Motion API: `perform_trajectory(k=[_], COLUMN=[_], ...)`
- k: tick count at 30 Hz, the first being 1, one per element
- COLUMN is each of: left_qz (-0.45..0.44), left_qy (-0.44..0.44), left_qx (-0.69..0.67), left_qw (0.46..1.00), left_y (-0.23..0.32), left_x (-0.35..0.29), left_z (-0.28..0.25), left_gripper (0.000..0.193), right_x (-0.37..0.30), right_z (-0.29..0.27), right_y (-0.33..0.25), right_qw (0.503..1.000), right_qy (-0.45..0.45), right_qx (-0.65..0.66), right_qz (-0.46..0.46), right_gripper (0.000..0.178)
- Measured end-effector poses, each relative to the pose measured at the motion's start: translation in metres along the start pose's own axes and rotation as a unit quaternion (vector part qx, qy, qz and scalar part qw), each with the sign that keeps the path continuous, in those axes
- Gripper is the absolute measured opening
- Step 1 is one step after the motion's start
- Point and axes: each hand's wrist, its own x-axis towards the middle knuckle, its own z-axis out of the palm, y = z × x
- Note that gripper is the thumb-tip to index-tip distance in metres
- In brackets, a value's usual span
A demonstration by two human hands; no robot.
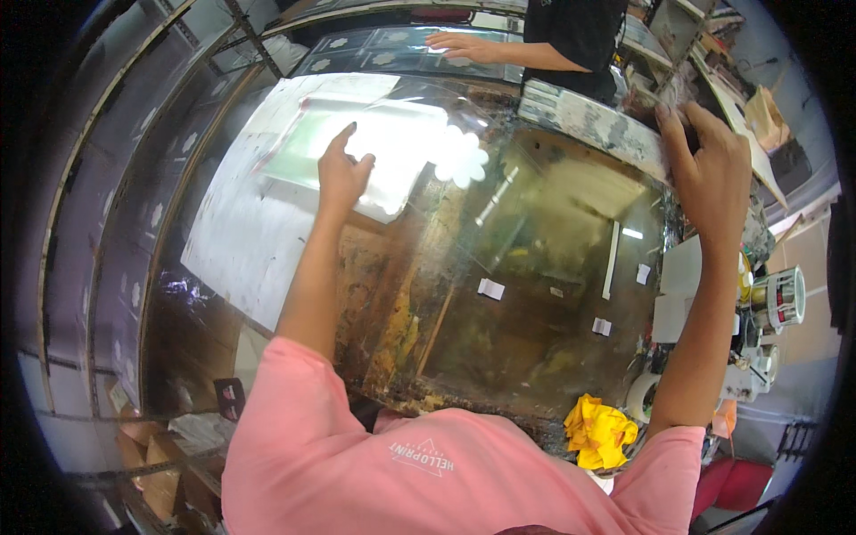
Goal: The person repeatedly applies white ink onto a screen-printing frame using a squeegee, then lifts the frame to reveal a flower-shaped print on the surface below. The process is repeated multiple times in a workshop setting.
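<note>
My left hand is over a shiny clear sheet that lies on white paper, with its index finger and thumb apart. Next to it, a white flower shape shows on the clear sheet. At the right, my right hand is curled over the end of a paint-stained frame; part of its grip is hidden. Between my arms is a glassy, greenish-brown panel with small white tape pieces on it.
Across the table, a co-worker's hand rests over clear sheets with pale flower shapes. A crumpled yellow cloth lies near my body. Pots and a tape roll stand at right. Metal racks line the left.
</note>
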Motion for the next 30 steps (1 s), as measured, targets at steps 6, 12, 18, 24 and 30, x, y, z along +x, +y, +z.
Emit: perform_trajectory(k=[6,12,18,24,30], left_qz=[-0.091,0.128,0.135,0.122,0.162], left_qy=[0.015,-0.122,-0.113,-0.093,-0.295], left_qx=[-0.023,0.29,0.318,0.202,0.211], left_qw=[0.995,0.941,0.932,0.967,0.918], left_y=[-0.054,-0.057,-0.061,-0.02,0.074], left_x=[0.063,-0.04,-0.066,-0.012,-0.073], left_z=[-0.005,0.005,0.019,-0.025,0.038], left_gripper=[0.083,0.072,0.06,0.06,0.065], right_x=[-0.007,-0.01,-0.005,-0.005,-0.006], right_z=[-0.001,-0.001,-0.002,0.002,0.003], right_y=[-0.008,-0.007,-0.003,0.001,0.002], right_qw=[1.0,0.999,0.998,0.998,0.999], right_qy=[0.002,-0.038,-0.048,0.015,0.032], right_qx=[-0.006,-0.007,0.007,-0.015,-0.019], right_qz=[-0.006,0.024,0.03,-0.054,-0.031], right_gripper=[0.048,0.048,0.054,0.053,0.051])
